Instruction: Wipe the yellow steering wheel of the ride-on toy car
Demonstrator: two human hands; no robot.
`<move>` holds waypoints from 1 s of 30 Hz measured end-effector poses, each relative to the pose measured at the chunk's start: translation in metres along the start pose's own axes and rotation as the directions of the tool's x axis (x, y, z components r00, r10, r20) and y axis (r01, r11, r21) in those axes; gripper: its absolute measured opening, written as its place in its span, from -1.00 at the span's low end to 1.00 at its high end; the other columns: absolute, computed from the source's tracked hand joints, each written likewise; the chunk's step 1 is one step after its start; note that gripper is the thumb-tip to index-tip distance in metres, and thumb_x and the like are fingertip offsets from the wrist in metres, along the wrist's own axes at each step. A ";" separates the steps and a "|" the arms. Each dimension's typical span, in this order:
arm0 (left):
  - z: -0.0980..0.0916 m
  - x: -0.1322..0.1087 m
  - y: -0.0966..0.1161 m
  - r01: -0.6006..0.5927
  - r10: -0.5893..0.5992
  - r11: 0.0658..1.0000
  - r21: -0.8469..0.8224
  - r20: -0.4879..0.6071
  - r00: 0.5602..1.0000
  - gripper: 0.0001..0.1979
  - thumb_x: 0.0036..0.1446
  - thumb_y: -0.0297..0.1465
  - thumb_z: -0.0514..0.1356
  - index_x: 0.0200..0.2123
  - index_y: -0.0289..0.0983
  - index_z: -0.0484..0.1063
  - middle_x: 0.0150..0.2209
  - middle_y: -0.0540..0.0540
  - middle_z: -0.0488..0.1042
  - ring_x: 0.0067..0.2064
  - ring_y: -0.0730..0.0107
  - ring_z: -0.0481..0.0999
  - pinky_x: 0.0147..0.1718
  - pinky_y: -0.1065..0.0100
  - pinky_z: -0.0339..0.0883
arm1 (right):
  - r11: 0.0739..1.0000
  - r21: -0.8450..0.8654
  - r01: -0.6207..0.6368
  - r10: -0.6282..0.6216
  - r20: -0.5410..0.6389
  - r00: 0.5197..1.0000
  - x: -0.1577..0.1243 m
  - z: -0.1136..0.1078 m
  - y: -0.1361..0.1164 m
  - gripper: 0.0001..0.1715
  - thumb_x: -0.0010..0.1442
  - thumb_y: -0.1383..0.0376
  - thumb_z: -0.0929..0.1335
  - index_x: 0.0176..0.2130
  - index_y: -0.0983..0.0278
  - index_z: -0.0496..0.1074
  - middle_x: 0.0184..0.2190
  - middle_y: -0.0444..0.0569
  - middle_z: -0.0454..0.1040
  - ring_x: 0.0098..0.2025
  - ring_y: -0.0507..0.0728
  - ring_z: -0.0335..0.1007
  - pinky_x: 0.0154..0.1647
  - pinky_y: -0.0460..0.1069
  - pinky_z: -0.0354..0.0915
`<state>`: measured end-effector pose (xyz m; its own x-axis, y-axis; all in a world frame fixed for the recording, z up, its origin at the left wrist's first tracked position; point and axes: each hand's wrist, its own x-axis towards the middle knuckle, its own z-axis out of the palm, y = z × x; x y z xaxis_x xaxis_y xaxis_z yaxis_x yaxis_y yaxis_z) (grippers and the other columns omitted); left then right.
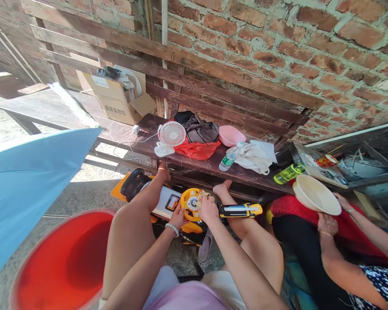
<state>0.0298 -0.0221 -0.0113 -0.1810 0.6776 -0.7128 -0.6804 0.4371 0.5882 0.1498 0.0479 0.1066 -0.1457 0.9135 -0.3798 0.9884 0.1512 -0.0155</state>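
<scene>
Between my knees stands a ride-on toy vehicle (163, 200) in yellow, white and black, with a yellow steering wheel (187, 199). My left hand (177, 217), a beaded bracelet at its wrist, grips the wheel's lower left rim. Bunched in my right hand (208, 209) is a crumpled beige cloth (203, 198), pressed against the right side of the wheel. My fingers and the cloth cover that part of the rim. A yellow and black toy arm (241, 210) sticks out to the right, past my right hand.
A wooden bench (194, 165) along the brick wall bears a fan (172, 133), a water bottle (229, 160) and a cardboard box (116, 101). At left are a red tub (26, 275) and a blue umbrella (35, 172). At right, another person holds a cream basin (317, 196).
</scene>
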 end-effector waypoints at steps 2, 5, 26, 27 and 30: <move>0.000 -0.001 0.001 -0.015 0.015 0.999 0.032 0.004 1.000 -0.46 0.34 -0.33 0.27 0.35 -0.16 0.33 -0.31 -0.03 0.52 -0.28 0.26 0.62 -0.03 0.13 0.57 | 0.999 0.035 -0.001 0.001 0.004 1.000 -0.010 0.004 0.006 -0.47 0.32 0.26 0.43 0.22 0.26 0.34 0.18 0.25 0.39 0.00 0.23 0.61 0.00 0.04 0.42; 0.002 -0.005 0.003 -0.014 0.013 0.999 0.039 0.010 1.000 -0.46 0.35 -0.34 0.23 0.36 -0.15 0.31 -0.30 -0.04 0.55 -0.33 0.30 0.61 -0.12 0.19 0.59 | 0.997 0.072 0.005 -0.005 0.002 1.000 -0.032 0.019 0.010 -0.47 0.30 0.27 0.44 0.21 0.27 0.35 0.16 0.22 0.38 -0.03 0.22 0.62 -0.02 0.03 0.43; 0.007 -0.021 0.009 0.032 -0.032 0.999 -0.030 0.024 0.999 -0.56 0.34 -0.42 0.24 0.26 -0.15 0.37 -0.24 -0.07 0.65 -0.26 0.31 0.69 -0.12 0.26 0.60 | 0.970 -0.130 0.204 -0.207 -0.009 0.978 -0.037 0.023 0.014 -0.52 0.46 0.42 0.20 0.23 0.12 0.45 0.10 0.16 0.42 0.01 0.25 0.53 -0.08 0.01 0.40; 0.008 -0.021 0.010 0.023 -0.023 1.000 -0.019 0.018 1.000 -0.57 0.35 -0.42 0.24 0.25 -0.15 0.37 -0.27 -0.06 0.63 -0.25 0.30 0.69 -0.10 0.24 0.60 | 0.974 -0.137 0.182 -0.187 -0.022 0.982 -0.031 0.019 0.013 -0.52 0.47 0.41 0.20 0.23 0.12 0.45 0.10 0.16 0.42 0.03 0.26 0.53 -0.08 0.01 0.40; 0.010 -0.022 0.010 0.016 -0.016 1.000 0.011 0.002 1.000 -0.60 0.36 -0.40 0.25 0.22 -0.15 0.37 -0.34 -0.03 0.58 -0.24 0.26 0.69 -0.06 0.19 0.59 | 0.976 -0.133 0.172 -0.181 -0.057 0.982 -0.012 0.011 0.013 -0.53 0.49 0.41 0.19 0.22 0.11 0.47 0.11 0.16 0.40 0.04 0.27 0.51 -0.06 0.03 0.39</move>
<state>0.0335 -0.0269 0.0143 -0.1689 0.6719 -0.7212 -0.6754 0.4540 0.5812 0.1644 0.0346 0.1010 -0.3247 0.8911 -0.3169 0.9337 0.3554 0.0427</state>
